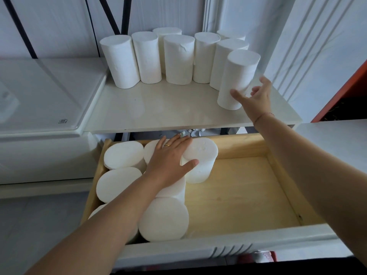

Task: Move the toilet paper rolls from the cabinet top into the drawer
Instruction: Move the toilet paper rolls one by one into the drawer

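Eight toilet paper rolls (179,58) upright on the cabinet top (158,108), clustered toward the far side; six or so more already packed on end in the left half of the open drawer (238,191), the right half bare wood. Best done by closing round the nearest roll (237,80), at the right near edge of the cluster, low and square, lifting straight up clear of its neighbour just behind, then setting down beside the far-row roll (200,158) to keep the rows tight. Right hand (256,98) spread open at that roll's lower side, thumb touching or nearly so, not yet gripping. Left hand (170,157) flat and unclenched, pressed over the stowed rolls, steadying, holding nothing. Near-left drawer corner hidden under the left forearm, so exact count uncertain; rearmost rolls on top largely masked; small grey fittings under the cabinet top too small to identify.
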The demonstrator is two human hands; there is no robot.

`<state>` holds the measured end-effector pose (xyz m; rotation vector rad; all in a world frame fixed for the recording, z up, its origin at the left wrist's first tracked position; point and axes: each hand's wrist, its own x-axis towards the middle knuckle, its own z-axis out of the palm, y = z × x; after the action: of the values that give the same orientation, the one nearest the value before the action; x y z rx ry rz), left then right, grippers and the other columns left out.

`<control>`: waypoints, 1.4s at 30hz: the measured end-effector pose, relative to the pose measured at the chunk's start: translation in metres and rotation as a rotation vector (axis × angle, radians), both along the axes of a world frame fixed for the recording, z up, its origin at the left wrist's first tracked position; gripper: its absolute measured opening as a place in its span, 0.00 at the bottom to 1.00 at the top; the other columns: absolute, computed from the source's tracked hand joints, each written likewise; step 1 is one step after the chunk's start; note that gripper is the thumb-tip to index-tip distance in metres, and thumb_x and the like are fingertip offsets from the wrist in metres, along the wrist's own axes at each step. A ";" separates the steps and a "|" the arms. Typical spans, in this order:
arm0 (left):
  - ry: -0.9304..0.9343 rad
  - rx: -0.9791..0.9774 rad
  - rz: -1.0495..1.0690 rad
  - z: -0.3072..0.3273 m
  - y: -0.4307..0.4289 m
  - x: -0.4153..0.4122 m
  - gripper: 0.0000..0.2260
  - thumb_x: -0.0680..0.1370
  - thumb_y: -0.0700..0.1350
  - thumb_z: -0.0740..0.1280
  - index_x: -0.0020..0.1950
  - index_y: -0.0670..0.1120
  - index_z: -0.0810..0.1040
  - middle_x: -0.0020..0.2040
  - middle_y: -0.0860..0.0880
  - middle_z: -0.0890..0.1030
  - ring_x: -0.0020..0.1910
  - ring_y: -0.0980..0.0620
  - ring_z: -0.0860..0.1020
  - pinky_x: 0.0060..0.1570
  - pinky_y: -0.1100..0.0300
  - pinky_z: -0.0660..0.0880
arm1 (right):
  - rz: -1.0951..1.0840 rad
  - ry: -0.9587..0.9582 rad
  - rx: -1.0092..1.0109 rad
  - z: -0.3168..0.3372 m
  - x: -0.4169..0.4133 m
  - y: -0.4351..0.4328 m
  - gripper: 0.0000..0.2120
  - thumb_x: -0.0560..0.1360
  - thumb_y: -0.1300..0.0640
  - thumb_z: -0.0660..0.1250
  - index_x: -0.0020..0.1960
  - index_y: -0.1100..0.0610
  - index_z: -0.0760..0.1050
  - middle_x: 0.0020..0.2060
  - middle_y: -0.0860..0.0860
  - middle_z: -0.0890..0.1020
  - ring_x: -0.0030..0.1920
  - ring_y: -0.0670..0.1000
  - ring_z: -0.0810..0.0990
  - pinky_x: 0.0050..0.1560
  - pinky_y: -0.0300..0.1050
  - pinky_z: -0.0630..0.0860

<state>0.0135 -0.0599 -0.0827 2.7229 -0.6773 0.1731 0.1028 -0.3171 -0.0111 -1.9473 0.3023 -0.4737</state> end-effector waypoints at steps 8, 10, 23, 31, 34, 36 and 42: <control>-0.005 -0.016 0.000 0.001 -0.001 -0.002 0.32 0.74 0.64 0.53 0.75 0.53 0.56 0.76 0.57 0.59 0.75 0.60 0.50 0.70 0.59 0.36 | 0.144 -0.070 0.114 0.023 0.026 0.010 0.45 0.64 0.52 0.79 0.72 0.54 0.55 0.63 0.50 0.72 0.60 0.49 0.73 0.58 0.46 0.73; -0.007 -0.026 -0.006 0.001 0.000 -0.003 0.30 0.76 0.62 0.56 0.75 0.53 0.56 0.76 0.56 0.59 0.75 0.60 0.50 0.70 0.60 0.36 | 0.157 -0.081 0.119 0.027 0.027 0.012 0.46 0.63 0.53 0.79 0.72 0.52 0.55 0.62 0.49 0.72 0.59 0.49 0.73 0.52 0.41 0.71; 0.026 0.020 -0.007 0.003 -0.001 -0.002 0.29 0.77 0.62 0.54 0.76 0.53 0.55 0.76 0.56 0.58 0.75 0.57 0.50 0.71 0.57 0.38 | 0.544 0.029 0.157 0.029 -0.088 0.000 0.41 0.60 0.55 0.77 0.69 0.59 0.66 0.59 0.54 0.79 0.60 0.52 0.79 0.58 0.48 0.78; 0.019 0.028 0.001 0.007 -0.002 -0.003 0.29 0.77 0.61 0.56 0.75 0.51 0.58 0.76 0.55 0.59 0.75 0.56 0.52 0.72 0.55 0.40 | 0.659 0.231 0.200 -0.013 -0.132 -0.013 0.38 0.58 0.53 0.77 0.66 0.58 0.71 0.56 0.54 0.82 0.57 0.52 0.81 0.52 0.42 0.79; 0.015 0.038 -0.010 0.009 -0.002 -0.004 0.29 0.78 0.61 0.56 0.75 0.51 0.58 0.76 0.55 0.59 0.75 0.56 0.51 0.73 0.54 0.41 | 0.685 0.303 0.180 -0.036 -0.129 -0.016 0.40 0.56 0.54 0.78 0.67 0.54 0.69 0.58 0.54 0.80 0.59 0.52 0.80 0.55 0.47 0.79; 0.018 0.044 -0.017 0.009 -0.002 -0.004 0.29 0.78 0.61 0.56 0.76 0.51 0.56 0.76 0.55 0.58 0.75 0.56 0.51 0.73 0.54 0.41 | 0.693 0.323 0.150 -0.046 -0.122 -0.017 0.42 0.57 0.58 0.79 0.68 0.51 0.67 0.58 0.53 0.80 0.60 0.51 0.79 0.57 0.48 0.78; 0.031 0.060 -0.009 0.008 -0.001 -0.004 0.30 0.78 0.63 0.54 0.76 0.52 0.53 0.77 0.55 0.56 0.75 0.57 0.50 0.73 0.54 0.40 | 0.647 0.360 -0.017 -0.071 -0.114 -0.015 0.48 0.56 0.59 0.78 0.72 0.49 0.59 0.62 0.48 0.74 0.63 0.47 0.73 0.59 0.42 0.74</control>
<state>0.0097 -0.0607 -0.0750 2.7727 -0.6973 0.1101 -0.0116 -0.3323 -0.0824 -2.0063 -0.1154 0.2984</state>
